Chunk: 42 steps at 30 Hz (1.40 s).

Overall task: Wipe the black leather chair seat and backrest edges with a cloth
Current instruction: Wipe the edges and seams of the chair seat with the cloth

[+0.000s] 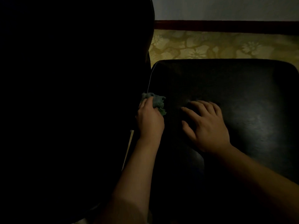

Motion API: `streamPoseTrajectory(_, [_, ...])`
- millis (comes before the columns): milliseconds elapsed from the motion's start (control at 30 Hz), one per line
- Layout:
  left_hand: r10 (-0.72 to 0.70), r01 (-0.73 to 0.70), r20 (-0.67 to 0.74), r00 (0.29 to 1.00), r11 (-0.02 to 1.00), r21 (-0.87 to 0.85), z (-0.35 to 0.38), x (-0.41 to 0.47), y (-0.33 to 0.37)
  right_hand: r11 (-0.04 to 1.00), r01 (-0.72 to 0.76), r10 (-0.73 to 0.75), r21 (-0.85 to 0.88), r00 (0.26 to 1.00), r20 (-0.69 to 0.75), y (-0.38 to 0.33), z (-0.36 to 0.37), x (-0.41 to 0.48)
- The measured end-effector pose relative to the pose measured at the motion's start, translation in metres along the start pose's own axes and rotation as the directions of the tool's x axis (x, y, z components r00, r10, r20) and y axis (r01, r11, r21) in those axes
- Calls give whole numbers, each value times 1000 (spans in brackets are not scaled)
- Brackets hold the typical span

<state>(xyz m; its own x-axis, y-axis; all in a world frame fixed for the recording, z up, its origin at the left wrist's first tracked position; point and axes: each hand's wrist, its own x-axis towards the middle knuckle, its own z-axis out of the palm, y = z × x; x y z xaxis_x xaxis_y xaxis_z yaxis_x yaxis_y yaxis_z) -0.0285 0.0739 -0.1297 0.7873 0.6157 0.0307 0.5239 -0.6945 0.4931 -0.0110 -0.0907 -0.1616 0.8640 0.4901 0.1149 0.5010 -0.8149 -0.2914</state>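
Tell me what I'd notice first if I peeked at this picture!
The two hands in the middle stand out first: the left hand grips a crumpled blue-green cloth where the seat meets the backrest, and the right hand rests flat on that shiny black seat. The big dark backrest fills the left side, and a yellowish flowered floor shows at the top.

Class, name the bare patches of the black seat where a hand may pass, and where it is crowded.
Free: the far stretch of the black leather seat beyond the right hand, and the glossy part right of it. Crowded: the gap between that hand and the left hand gripping the crumpled green cloth.
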Motion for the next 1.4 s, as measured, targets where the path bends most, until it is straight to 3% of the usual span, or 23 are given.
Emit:
streamPoseTrajectory(200, [-59, 59, -10, 998, 998, -21, 5, 13, 9, 1000, -12, 12, 4, 1000, -6, -1, 1, 0])
streamPoseTrajectory(400, [10, -9, -32, 999, 999, 32, 0, -17, -5, 1000, -8, 8, 12, 1000, -4, 1, 1, 1])
streamPoseTrajectory(600, [-41, 41, 2, 999, 999, -3, 10, 23, 17, 1000, -11, 11, 28, 1000, -18, 0, 1, 1])
streamPoseTrajectory(1400, [21, -21, 7, 1000, 994, 108, 8, 22, 21, 998, -27, 22, 49, 993, 113, 6, -4, 2])
